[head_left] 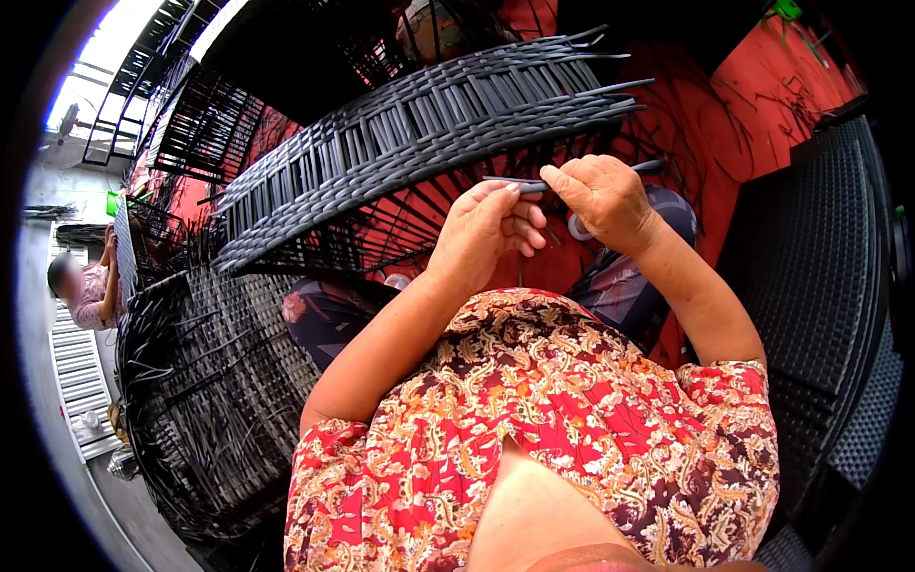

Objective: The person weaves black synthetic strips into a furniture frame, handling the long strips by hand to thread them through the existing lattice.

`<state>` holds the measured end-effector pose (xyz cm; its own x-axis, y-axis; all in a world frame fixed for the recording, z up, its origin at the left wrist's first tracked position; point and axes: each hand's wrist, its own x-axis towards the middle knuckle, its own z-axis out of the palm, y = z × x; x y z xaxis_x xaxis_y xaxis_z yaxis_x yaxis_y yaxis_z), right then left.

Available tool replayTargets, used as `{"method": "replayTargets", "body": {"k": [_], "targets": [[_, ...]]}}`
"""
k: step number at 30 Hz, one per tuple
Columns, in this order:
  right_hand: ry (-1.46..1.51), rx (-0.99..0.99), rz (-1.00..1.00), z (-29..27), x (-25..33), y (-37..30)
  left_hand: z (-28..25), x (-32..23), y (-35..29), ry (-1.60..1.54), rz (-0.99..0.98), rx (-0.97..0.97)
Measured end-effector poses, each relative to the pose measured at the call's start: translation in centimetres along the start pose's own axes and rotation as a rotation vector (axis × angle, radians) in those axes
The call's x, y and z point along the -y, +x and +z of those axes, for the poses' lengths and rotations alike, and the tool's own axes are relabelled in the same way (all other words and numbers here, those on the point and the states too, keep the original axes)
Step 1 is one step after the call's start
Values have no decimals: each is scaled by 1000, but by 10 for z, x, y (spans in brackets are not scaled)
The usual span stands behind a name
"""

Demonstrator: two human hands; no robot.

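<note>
A grey woven wicker panel point(419, 162) lies slantwise in front of me, with upright strands between two braided bands and loose ends at its right. Just on my side of its right end, my left hand point(481, 229) pinches a short grey wicker strand point(530, 188) between thumb and forefinger. My right hand point(605, 198) closes on the strand's other end, thumb and forefinger together. A grey tip point(649, 166) pokes out beyond the right fist; whether it belongs to the same strand I cannot tell. Dark spokes point(381, 234) spread below the panel.
A dark woven piece point(224, 372) with loose ends stands at my left. Black woven panels point(801, 276) are stacked at my right. Cut strands point(705, 124) litter the red floor covering point(772, 86). Another person point(93, 291) works at far left beside a white slatted frame point(76, 372).
</note>
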<state>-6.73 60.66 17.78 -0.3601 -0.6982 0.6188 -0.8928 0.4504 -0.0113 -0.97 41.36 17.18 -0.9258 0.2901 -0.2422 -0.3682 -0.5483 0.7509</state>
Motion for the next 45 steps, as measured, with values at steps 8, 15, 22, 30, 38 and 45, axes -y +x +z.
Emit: {"method": "replayTargets", "body": {"k": [8,15,22,30,38,45], "targets": [[-35,20,2,-6,3,-12,-3,7,9,-228,-166,-106],[-9,3,30,-11,3,-19,-3,20,16,-205,-65,-24],[786,28,613,-24,38,-27,6,26,12,1038,588,181],[796,108,757,-32,38,-34,16,19,1,554,154,65],[269,-70,497,-19,41,-40,18,22,1,789,62,50],[374,12,558,-20,43,-35,4,19,13,1390,829,201]]}}
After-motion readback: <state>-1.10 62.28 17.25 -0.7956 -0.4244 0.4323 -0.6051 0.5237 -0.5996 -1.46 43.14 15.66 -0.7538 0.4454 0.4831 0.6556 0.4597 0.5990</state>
